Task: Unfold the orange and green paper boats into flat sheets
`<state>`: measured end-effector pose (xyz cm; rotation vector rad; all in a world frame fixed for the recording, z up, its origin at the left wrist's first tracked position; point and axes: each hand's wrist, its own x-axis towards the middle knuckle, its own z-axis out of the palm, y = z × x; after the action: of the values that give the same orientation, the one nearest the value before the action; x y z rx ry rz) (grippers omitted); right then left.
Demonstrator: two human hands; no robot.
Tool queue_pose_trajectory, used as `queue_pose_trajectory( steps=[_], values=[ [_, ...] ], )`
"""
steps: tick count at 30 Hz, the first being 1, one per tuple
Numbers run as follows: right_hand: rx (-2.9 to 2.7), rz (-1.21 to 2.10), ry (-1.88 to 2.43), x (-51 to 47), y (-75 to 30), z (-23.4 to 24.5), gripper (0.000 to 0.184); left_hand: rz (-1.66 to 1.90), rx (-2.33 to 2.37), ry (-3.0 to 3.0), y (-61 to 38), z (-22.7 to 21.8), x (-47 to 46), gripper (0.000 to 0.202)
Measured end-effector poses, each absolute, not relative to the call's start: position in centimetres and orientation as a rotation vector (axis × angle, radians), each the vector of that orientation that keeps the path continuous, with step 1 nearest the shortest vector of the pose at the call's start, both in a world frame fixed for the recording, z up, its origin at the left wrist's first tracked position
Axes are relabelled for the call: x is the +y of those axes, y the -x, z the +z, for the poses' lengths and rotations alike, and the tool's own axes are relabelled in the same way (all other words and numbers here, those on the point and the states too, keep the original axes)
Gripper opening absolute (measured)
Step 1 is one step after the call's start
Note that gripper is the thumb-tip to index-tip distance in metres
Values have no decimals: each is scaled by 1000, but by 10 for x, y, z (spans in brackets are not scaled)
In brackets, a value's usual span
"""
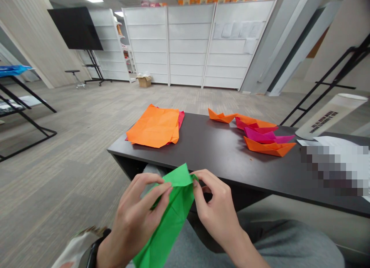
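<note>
A partly folded sheet of green paper (173, 218) is held up over my lap, in front of the desk's near edge. My left hand (138, 214) pinches its upper left side between thumb and fingers. At the upper right corner, my right hand (215, 206) grips a small folded bit of the same sheet. The paper's top end forms a flap, and creases run along its length. Its lower part hangs down between my hands and leaves the bottom of the view.
On the dark desk (202, 144) lies a stack of orange paper (156, 125) with pink sheets beneath. Several folded paper boats (268, 146), orange and pink, stand at the right. Beyond them are a white cylinder (329, 116) and white papers (343, 144).
</note>
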<state>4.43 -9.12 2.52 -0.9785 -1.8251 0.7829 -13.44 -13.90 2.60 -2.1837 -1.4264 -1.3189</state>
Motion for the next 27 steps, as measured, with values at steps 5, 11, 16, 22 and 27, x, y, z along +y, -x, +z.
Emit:
queue_pose_trajectory(
  steps=[5,11,16,22,27],
  values=[
    [-1837,930,1070,-78,-55,25,20,-1663,-1838,2334,141,34,-139,10],
    [-1359,1504,883,-54,-67,19,23,-1957,-2366,2275,166,40,-126,25],
    [-978,1659,809,-38,-65,11,26,-2241,-2404,2083,182,38,-116,28],
    [-889,1414,939,-25,-67,-3,33,-2373,-2509,1722,190,43,-115,28],
    [-1151,1565,889,-33,-67,-2,56,-2341,-2526,1640,189,49,-117,32]
  ],
)
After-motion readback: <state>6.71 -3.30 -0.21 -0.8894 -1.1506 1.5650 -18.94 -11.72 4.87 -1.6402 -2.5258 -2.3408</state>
